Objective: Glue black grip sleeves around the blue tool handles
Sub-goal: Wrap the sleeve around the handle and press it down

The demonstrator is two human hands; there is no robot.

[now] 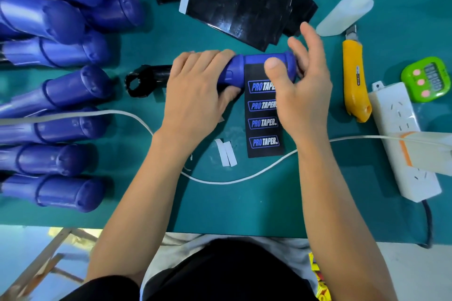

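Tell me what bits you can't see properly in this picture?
All in the head view:
1. Blue handle: its left part hidden under the left hand.
2. Black sleeve: top logo partly covered by the right hand.
3. Green timer: digits too blurred.
4. Spare handles: cut off by the left edge.

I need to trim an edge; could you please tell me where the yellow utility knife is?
In the head view, the yellow utility knife lies right of the right hand, between it and the white power strip.
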